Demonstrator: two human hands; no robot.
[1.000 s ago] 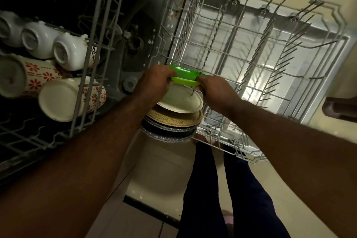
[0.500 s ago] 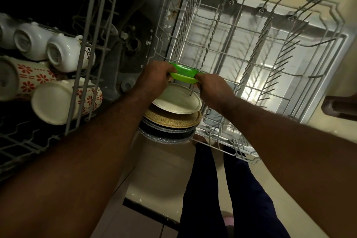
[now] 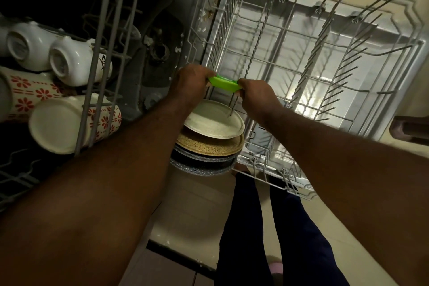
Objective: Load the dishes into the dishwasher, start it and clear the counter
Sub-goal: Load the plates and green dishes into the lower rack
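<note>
A small green plastic plate point(image 3: 224, 83) is held between both hands over the near left corner of the pulled-out lower rack point(image 3: 301, 58). My left hand point(image 3: 191, 82) grips its left edge and my right hand point(image 3: 256, 97) grips its right edge. Just below them stands a row of plates in the rack: a cream plate point(image 3: 212, 121), a speckled tan plate point(image 3: 209, 146) and dark speckled plates point(image 3: 202, 165). The rest of the lower rack holds nothing.
The upper rack point(image 3: 102, 58) on the left carries white cups point(image 3: 74, 60) and red-flowered mugs point(image 3: 69, 123) lying on their sides. The dishwasher tub point(image 3: 160, 30) is dark behind. My legs point(image 3: 267, 239) stand on the pale floor below the open door.
Both hands with the green plate have barely shifted; the view has drifted slightly, and the cups on the left sit a little further left in the frame.
</note>
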